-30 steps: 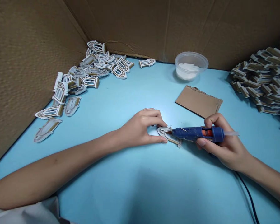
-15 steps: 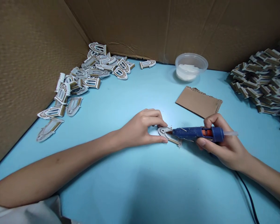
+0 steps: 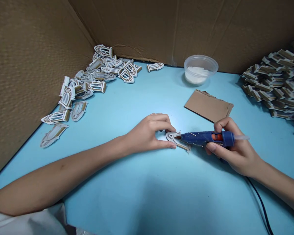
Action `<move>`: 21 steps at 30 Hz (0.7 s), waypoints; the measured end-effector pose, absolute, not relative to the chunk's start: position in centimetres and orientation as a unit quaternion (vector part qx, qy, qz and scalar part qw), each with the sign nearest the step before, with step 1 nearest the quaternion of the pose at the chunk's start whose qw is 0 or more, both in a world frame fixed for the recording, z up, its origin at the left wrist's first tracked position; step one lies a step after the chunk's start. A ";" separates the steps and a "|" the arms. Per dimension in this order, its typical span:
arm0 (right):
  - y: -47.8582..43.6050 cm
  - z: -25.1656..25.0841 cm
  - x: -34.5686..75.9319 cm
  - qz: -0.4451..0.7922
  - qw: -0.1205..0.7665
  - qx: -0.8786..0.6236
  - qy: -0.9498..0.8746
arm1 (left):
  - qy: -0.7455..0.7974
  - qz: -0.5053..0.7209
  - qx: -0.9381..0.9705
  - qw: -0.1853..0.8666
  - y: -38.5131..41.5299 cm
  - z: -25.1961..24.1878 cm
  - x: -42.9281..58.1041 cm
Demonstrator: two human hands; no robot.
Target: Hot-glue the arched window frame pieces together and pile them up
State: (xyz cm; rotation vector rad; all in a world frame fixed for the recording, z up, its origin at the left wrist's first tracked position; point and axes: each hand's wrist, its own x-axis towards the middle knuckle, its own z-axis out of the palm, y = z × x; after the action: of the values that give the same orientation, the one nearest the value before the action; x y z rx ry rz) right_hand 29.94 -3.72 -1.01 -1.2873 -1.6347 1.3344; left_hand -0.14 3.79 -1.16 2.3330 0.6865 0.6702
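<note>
A brown box wall (image 3: 26,65) stands on the far left. A pile (image 3: 98,73) of small white and gold window shapes lies at its foot, on the blue counter (image 3: 147,195).

Our left hand (image 3: 147,133) rests on the counter near the middle. Its fingers (image 3: 165,125) and thumb are closed on the left end of one piece (image 3: 172,137), which lies flat on the counter between our two hands.

The tip of the blue glue gun (image 3: 205,137) touches the piece from the right. Behind the gun lie a scrap of card (image 3: 208,106) and a clear tub (image 3: 201,69) with something white in it.

Our right hand (image 3: 232,150) is wrapped tight around the gun, with the fingers curled under it. A black cord (image 3: 259,202) runs from that hand toward us. A heap (image 3: 276,85) of more shapes sits at the far right.

Hardly anything has changed since a second ago. Both hands are where they were, and the tip is still on the same spot. Only our head has moved a little. We think the gluing of this piece is still going on.

We can read no words or brand names anywhere.
</note>
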 end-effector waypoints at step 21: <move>-3.0 -0.6 30.5 0.481 0.349 -0.479 -0.646 | 0.265 0.248 0.877 0.315 3.7 -1.3 -0.1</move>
State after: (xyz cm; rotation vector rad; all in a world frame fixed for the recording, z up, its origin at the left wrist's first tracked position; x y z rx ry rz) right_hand 30.46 -3.04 -0.58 -1.2403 -1.6745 1.2474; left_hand -0.13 3.73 -1.27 2.3109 0.6996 0.6537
